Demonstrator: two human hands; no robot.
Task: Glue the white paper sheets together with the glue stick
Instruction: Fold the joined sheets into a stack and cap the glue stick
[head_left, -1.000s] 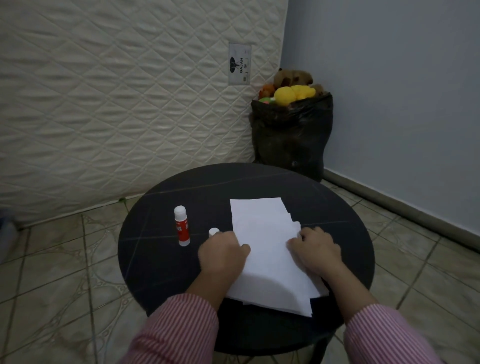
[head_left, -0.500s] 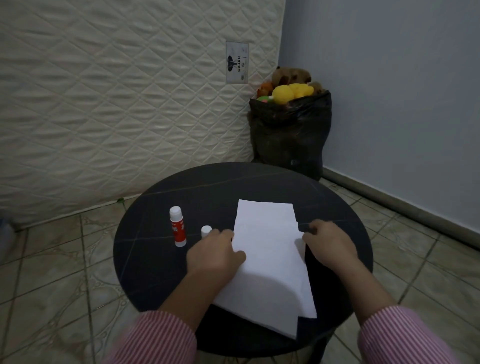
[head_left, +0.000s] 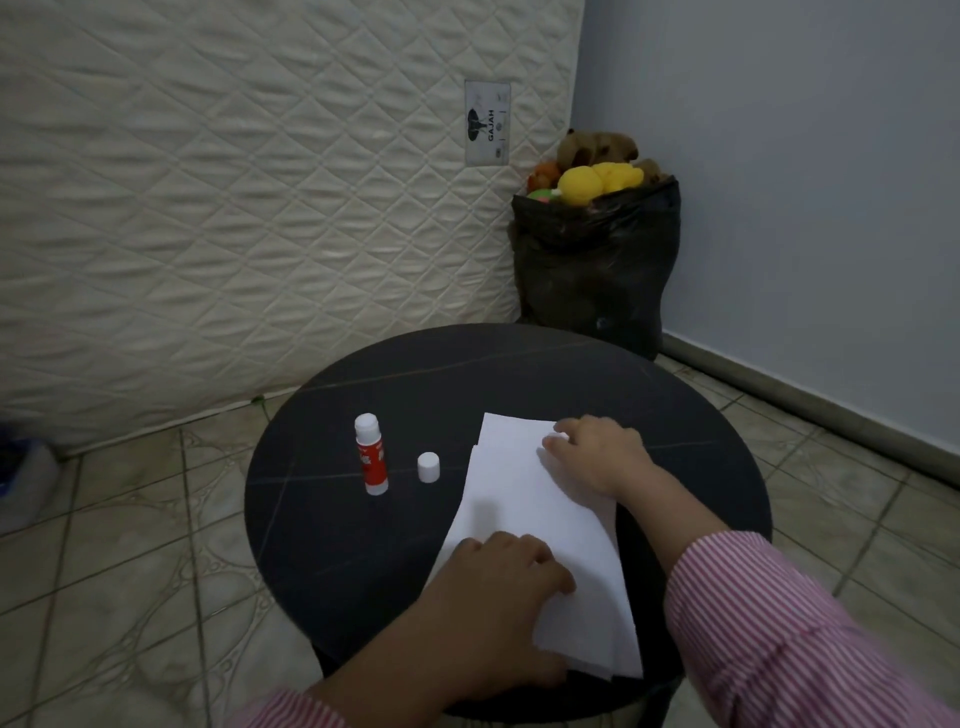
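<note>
- head view: since a second ago i see my two hands spread apart along the white paper sheets (head_left: 540, 525). earlier both sat side by side on the middle of the stack; now one is at the far end and one at the near end.
- i read that as pressing and smoothing the sheets down, so the gluing itself looks done or nearly done. whether the layers have bonded i cannot tell from here.
- right hand (head_left: 597, 457) reaches forward over the far part of the stack, palm down, fingers (head_left: 558, 441) splayed flat on the paper. its grip is wide, holding nothing.
- left hand (head_left: 498, 587) lies palm down on the near left part of the stack, fingers pointing right across the sheet. grip flat and loose, nothing clasped.
- the sheets lie on the right half of the round black bench (head_left: 675, 415), slightly fanned, near corner at the bench edge.
- the glue stick (head_left: 371, 454) stands upright left of the paper, uncapped, with its white cap (head_left: 428, 467) just beside it. it has stayed there, untouched.
- next i would expect capping the stick.
</note>
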